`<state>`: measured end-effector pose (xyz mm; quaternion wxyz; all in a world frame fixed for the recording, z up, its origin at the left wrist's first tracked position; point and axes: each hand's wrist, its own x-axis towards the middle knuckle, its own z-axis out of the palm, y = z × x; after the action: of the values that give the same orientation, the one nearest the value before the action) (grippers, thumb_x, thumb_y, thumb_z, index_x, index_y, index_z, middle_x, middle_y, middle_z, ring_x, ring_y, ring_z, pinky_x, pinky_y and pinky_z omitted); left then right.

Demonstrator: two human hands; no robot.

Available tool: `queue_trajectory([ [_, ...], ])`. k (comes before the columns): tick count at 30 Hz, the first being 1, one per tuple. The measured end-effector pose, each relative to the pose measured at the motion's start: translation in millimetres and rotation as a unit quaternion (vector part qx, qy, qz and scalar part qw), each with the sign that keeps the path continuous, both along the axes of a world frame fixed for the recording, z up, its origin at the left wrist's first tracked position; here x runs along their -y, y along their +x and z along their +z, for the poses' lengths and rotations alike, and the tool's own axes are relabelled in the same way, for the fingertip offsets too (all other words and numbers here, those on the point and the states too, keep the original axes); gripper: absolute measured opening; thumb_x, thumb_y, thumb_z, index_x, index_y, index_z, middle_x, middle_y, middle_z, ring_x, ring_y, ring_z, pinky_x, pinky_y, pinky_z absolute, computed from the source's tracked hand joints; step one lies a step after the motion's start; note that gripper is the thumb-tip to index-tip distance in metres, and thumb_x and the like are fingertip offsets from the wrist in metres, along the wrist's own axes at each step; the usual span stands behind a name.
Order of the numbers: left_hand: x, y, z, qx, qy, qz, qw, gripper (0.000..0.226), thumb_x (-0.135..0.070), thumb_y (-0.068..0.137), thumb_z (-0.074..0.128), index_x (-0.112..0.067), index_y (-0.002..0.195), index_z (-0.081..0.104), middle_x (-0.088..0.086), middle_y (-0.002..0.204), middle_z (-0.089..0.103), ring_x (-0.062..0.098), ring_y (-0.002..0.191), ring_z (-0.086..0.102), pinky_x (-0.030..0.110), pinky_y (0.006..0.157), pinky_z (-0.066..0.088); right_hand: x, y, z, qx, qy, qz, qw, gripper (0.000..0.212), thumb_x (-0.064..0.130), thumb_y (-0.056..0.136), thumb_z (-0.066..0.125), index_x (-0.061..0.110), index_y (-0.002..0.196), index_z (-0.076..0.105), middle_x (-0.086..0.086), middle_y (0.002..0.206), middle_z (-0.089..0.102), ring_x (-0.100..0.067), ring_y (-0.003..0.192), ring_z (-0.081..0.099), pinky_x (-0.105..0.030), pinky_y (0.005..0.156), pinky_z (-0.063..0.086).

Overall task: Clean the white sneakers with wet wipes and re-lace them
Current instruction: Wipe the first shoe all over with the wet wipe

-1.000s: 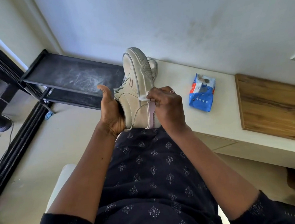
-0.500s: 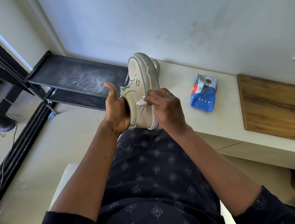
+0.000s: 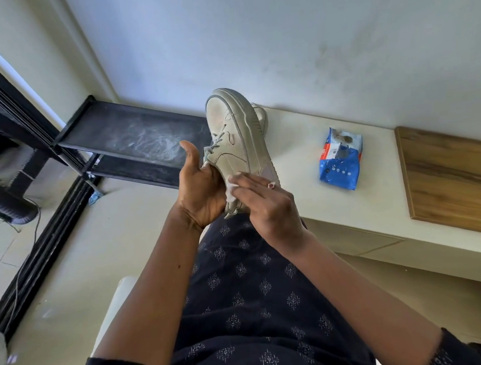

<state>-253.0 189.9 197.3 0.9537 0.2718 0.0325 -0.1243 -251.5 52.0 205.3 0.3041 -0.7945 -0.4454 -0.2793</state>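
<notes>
A person holds one white sneaker point(image 3: 239, 142) up in the centre, above their lap, toe pointing to the far wall. It looks dingy off-white, with grey laces, a thick ridged sole and a pale pink heel patch. The left hand point(image 3: 202, 185) grips the near end, thumb raised. The right hand point(image 3: 264, 203) lies with fingers nearly flat, pressing a wet wipe point(image 3: 232, 189) to its side. A blue wipes pack point(image 3: 338, 160) lies on the ledge point(image 3: 302, 137) to the right.

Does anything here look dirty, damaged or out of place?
The black shelf left of the sneaker carries whitish streaks, scuffs or dust; the wall above the wipes pack shows grey smudges.
</notes>
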Motion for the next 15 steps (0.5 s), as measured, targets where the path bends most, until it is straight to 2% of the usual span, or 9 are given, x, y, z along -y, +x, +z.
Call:
queue_trajectory([
  [2, -1.7, -0.6, 0.9, -0.005, 0.012, -0.009, 1.0, 0.104, -0.081, 0.072, 0.022, -0.006, 0.141, 0.037, 0.02, 0.126, 0.05, 0.031, 0.114, 0.052, 0.043, 0.098, 0.047, 0.5, 4.6, 0.6, 0.028, -0.006, 0.016, 0.999, 0.029, -0.002, 0.093, 0.045, -0.003, 0.082, 0.071, -0.013, 0.098, 0.071, -0.025, 0.096, 0.068, -0.026, 0.088, 0.049],
  [4, -1.5, 0.1, 1.5, -0.008, 0.016, -0.022, 1.0, 0.101, -0.08, 0.071, 0.023, -0.006, 0.137, 0.043, 0.02, 0.122, 0.056, 0.032, 0.111, 0.058, 0.044, 0.093, 0.052, -5.0, 14.5, 7.8, 0.024, -0.02, 0.018, 0.999, 0.034, -0.002, 0.094, 0.039, -0.004, 0.084, 0.071, -0.015, 0.099, 0.071, -0.026, 0.097, 0.067, -0.028, 0.083, 0.052],
  [7, 2.2, 2.3, 4.3, -0.019, 0.011, -0.023, 0.999, 0.096, -0.078, 0.072, 0.026, -0.008, 0.133, 0.05, 0.018, 0.129, 0.055, 0.032, 0.12, 0.055, 0.048, 0.104, 0.041, -18.3, 31.7, 22.9, -0.015, -0.022, -0.021, 0.999, 0.029, 0.002, 0.085, 0.043, -0.003, 0.087, 0.071, -0.013, 0.098, 0.072, -0.027, 0.095, 0.068, -0.034, 0.07, 0.058],
  [10, 2.3, 7.5, 6.9, -0.022, 0.008, -0.022, 0.999, 0.095, -0.079, 0.07, 0.027, -0.008, 0.125, 0.06, 0.017, 0.128, 0.057, 0.03, 0.121, 0.054, 0.047, 0.105, 0.039, -25.4, 35.7, 28.6, -0.038, -0.007, -0.029, 0.999, 0.026, 0.005, 0.082, 0.046, -0.001, 0.084, 0.072, -0.011, 0.094, 0.072, -0.026, 0.093, 0.069, -0.033, 0.073, 0.056],
  [12, -0.2, 9.7, 10.2, -0.01, -0.019, -0.036, 0.999, 0.102, -0.082, 0.071, 0.026, -0.003, 0.128, 0.055, 0.022, 0.126, 0.057, 0.035, 0.119, 0.055, 0.049, 0.102, 0.043, -22.5, 31.8, 26.3, -0.033, 0.0, 0.0, 0.999, 0.022, 0.002, 0.081, 0.05, -0.001, 0.082, 0.072, -0.011, 0.092, 0.072, -0.024, 0.091, 0.069, -0.029, 0.079, 0.053],
  [15, -3.4, 7.5, 20.2, 0.013, -0.117, -0.086, 0.989, 0.114, -0.081, 0.071, 0.037, 0.008, 0.141, 0.03, 0.038, 0.131, 0.045, 0.05, 0.116, 0.051, 0.056, 0.092, 0.046, -13.5, 29.7, 21.6, -0.016, 0.001, 0.057, 0.998, 0.019, 0.0, 0.082, 0.054, -0.003, 0.082, 0.072, -0.013, 0.092, 0.072, -0.024, 0.089, 0.069, -0.026, 0.085, 0.049],
])
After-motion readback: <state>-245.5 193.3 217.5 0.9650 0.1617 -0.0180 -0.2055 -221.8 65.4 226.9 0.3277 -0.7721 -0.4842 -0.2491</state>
